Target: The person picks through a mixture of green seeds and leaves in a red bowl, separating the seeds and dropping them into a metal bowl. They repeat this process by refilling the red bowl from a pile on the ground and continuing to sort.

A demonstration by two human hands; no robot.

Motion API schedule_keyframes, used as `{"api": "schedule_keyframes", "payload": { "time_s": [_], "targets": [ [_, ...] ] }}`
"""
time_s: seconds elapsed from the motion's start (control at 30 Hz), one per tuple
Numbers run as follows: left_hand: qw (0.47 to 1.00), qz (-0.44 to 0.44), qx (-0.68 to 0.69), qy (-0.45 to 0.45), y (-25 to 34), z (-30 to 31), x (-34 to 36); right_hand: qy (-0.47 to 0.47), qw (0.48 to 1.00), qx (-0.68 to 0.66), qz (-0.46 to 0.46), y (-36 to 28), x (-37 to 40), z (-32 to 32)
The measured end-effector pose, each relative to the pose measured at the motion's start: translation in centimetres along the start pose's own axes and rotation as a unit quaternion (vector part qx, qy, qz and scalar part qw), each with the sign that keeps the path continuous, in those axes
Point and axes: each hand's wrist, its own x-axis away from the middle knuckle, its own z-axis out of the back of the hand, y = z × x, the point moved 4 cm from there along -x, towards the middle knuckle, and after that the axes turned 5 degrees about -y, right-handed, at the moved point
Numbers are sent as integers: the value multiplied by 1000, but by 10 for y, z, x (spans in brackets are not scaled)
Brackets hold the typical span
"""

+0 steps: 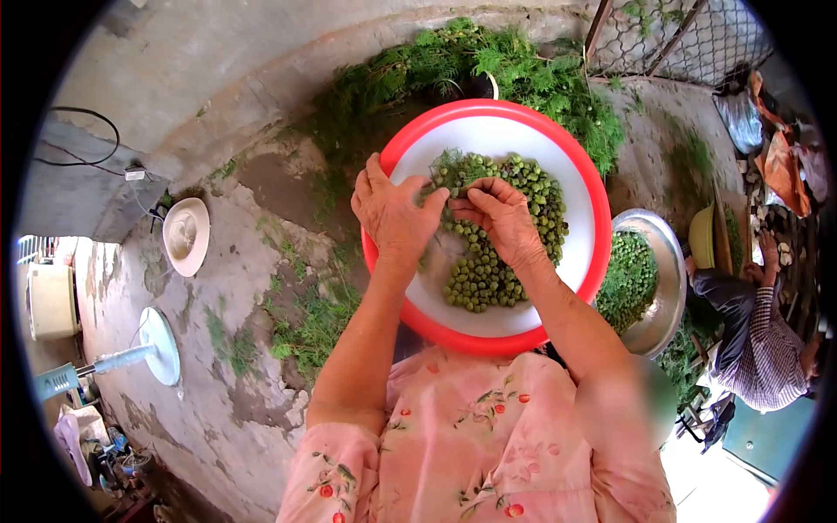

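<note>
A white basin with a red rim [595,253] is right in front of me, and many small green knobbly cones [545,205] lie inside it. Over the cones my hands almost meet. My left hand [397,213] is at the basin's left side, with its thumb and forefinger closed on a feathery green sprig [450,166]; some of its fingers are blurred. Thumb and fingers of my right hand [501,218] are pinched together at the same sprig. Between the fingertips, the small parts are partly hidden.
Cut green branches [558,83] are heaped behind the basin. A metal bowl [664,296] of greenery stands at the right, near another seated person [758,349]. Leftward are a pale hat [187,235] and a light-blue fan [159,346].
</note>
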Motion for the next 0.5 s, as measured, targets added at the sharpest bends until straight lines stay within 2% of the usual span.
{"api": "schedule_keyframes", "payload": {
  "time_s": [0.3, 0.5],
  "targets": [
    [1000, -15, 3, -8, -3, -1, 1, -11, 1000, -10, -2, 2, -5, -24],
    [1000, -18, -3, -13, -2, 1, 2, 15, 1000, 19, 10, -1, -2, -10]
  ]
}}
